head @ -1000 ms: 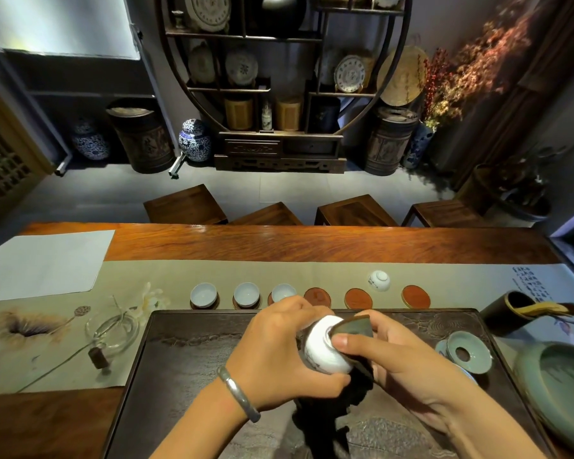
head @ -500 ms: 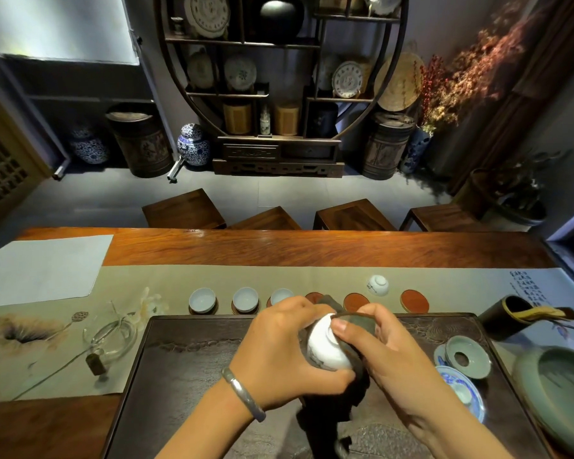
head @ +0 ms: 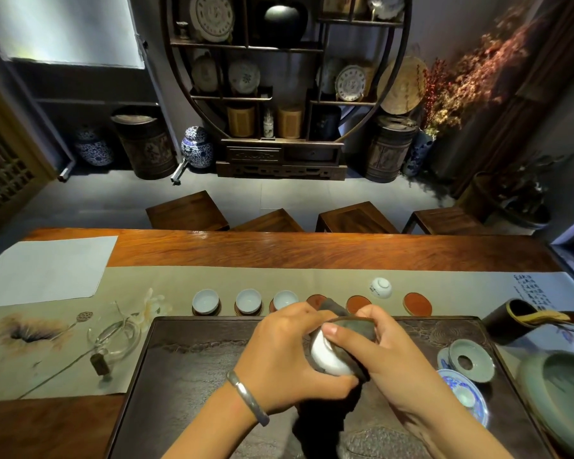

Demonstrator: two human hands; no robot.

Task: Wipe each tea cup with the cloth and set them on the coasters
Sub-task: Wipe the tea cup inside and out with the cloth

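Since 1 second ago the dark cloth (head: 348, 329) has slid over the rim of the white tea cup (head: 328, 357), gripped by the left hand (head: 289, 356) while the right hand (head: 378, 352) pinches the cloth, so cup 4's wiping seems nearly done.

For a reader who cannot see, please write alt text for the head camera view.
Two hands hold a white tea cup above a dark tea tray: the left hand grips it, the right hand wipes it with a dark cloth. Behind, three cups sit on coasters, three red coasters lie bare, and another cup waits upside down.
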